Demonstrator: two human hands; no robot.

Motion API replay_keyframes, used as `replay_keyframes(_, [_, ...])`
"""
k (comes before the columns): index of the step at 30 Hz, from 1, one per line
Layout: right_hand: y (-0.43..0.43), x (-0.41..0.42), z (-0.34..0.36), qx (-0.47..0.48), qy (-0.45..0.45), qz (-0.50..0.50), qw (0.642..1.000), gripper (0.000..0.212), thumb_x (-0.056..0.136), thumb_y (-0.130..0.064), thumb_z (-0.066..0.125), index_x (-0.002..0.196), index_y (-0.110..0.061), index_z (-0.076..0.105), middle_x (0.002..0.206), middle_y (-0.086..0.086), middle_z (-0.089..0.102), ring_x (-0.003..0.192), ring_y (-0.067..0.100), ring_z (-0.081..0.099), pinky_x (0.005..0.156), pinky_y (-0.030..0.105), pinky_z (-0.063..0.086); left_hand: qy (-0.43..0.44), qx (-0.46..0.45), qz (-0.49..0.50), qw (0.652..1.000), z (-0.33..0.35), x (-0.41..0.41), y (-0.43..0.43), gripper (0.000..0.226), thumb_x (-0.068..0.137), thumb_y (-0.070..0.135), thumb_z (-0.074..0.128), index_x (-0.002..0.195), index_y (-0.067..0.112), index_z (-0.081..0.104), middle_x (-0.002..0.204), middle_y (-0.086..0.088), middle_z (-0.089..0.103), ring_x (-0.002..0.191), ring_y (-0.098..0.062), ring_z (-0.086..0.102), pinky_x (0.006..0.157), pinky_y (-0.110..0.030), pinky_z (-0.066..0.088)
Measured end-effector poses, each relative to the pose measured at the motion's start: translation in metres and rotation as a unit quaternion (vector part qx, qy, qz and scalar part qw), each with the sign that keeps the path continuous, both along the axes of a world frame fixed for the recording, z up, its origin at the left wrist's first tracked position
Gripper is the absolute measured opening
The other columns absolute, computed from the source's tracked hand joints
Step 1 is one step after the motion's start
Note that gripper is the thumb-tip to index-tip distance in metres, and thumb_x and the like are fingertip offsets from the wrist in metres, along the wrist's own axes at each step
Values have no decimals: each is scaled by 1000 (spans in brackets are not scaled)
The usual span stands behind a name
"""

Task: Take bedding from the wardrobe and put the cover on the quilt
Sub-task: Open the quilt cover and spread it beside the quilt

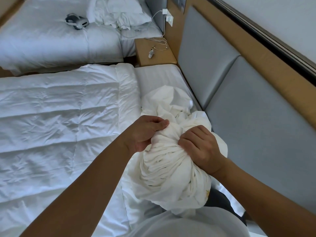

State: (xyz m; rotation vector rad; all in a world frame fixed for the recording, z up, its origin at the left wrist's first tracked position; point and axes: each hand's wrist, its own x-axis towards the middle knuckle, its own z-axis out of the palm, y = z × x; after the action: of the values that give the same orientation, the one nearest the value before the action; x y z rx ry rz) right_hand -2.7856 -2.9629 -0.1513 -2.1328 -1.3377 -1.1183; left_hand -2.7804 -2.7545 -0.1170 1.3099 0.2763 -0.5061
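**Both hands bunch the cover at the bed's head end**

The left hand and right hand each clench gathered folds of the crumpled cream-white fabric cover. It is piled beside the grey padded headboard. The white stitched quilt lies spread alongside.

The quilt lies spread flat, with open room all above it on the left. On the right the grey padded headboard walls off the side, and the bunched cover fills the strip of sheet between quilt and headboard; only that strip's far end is bare
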Motion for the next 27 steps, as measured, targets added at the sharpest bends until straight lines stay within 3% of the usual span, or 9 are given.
replay_keyframes(4, [0,2,-3,14,12,-25,1000,18,90,5,66,89,-8,55,69,12,64,59,28,58,57,36,45,-127,32,50,990,0,-11,4,12,89,3,73,90,11,64,100,-7,73,84,-16,68,67,-29,55])
replay_keyframes(8, [1,5,-1,48,18,-48,998,17,93,5,63,88,-9,54,64,12,61,54,27,55,51,36,42,-234,175,1,956,4,-23,8,25,86,-1,74,80,23,75,104,7,75,89,-9,72,68,-22,53])
replay_keyframes(12, [5,7,0,61,12,-48,997,18,94,5,61,86,-9,53,60,11,59,51,27,53,50,35,40,-211,291,-56,931,7,-21,9,27,90,9,67,84,32,80,82,19,74,65,2,65,59,-9,44])
replay_keyframes(14, [6,8,0,64,10,-47,997,19,93,6,61,86,-9,53,60,11,59,51,27,53,51,34,39,-165,315,-66,932,8,-16,9,14,92,24,69,84,27,81,71,16,70,56,2,55,58,-13,43])
replay_keyframes(16, [7,9,-1,66,8,-43,997,20,90,7,63,85,-9,53,61,11,59,51,26,52,51,34,40,-113,330,-74,934,9,-9,8,28,91,39,70,81,14,78,61,6,57,53,-5,47,57,-20,40])
replay_keyframes(19, [10,8,-3,66,3,-34,997,20,88,7,66,86,-9,54,61,11,60,52,26,53,51,35,42,-48,300,-154,940,15,-1,9,22,90,38,73,87,16,76,65,3,59,54,-8,48,55,-21,42])
replay_keyframes(21, [9,8,-5,68,3,-33,997,19,89,5,68,86,-9,54,62,11,61,53,26,54,52,36,44,2,217,-208,954,18,2,13,5,94,23,71,97,21,75,72,2,65,53,-9,51,52,-20,45])
replay_keyframes(22, [8,8,-6,69,4,-34,997,19,90,4,68,86,-9,54,62,11,62,54,26,55,53,35,45,18,172,-217,961,18,3,16,10,94,13,68,99,20,74,77,-1,65,53,-10,52,50,-19,46])
replay_keyframes(27, [2,9,-9,72,3,-40,997,22,86,7,69,87,-9,55,64,11,62,57,26,56,56,35,44,32,48,-109,992,14,12,21,37,85,-17,60,80,14,79,94,-12,68,70,-16,64,57,-24,52])
